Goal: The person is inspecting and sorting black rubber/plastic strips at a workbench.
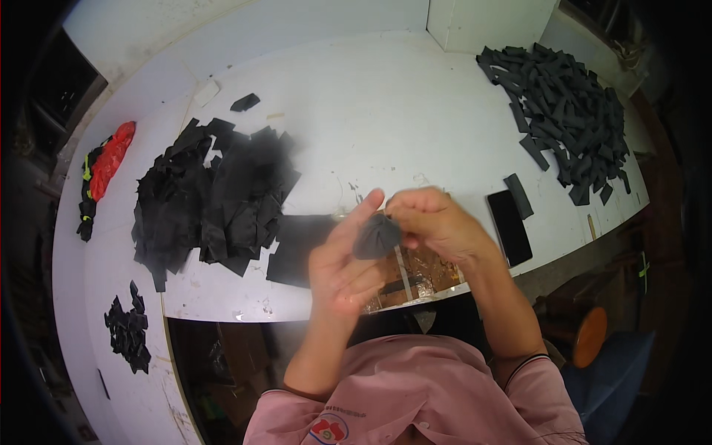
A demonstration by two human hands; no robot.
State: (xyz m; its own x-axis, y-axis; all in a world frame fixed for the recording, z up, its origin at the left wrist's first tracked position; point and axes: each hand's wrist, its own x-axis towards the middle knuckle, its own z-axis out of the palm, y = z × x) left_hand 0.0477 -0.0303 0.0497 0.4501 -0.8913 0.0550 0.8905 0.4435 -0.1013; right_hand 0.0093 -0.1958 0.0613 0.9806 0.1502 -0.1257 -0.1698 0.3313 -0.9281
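Observation:
A small dark grey piece of cloth (377,239), bunched into a rounded shape, is held between my two hands above the table's front edge. My left hand (341,268) has it against the fingers, with the thumb pointing up beside it. With bent fingertips my right hand (437,226) grips the cloth's upper right edge. Below the hands lies a brown, tape-covered patch (437,276) at the table edge. Flat black cloth pieces (291,259) lie just left of my left hand, partly covered by it.
A large heap of black cloth pieces (237,196) spreads to the left. Folded dark strips (571,111) are piled at the far right. Beside my right forearm lie a phone (509,228) and one strip (518,194). A red bag (113,159) and smaller black heap (130,331) sit far left.

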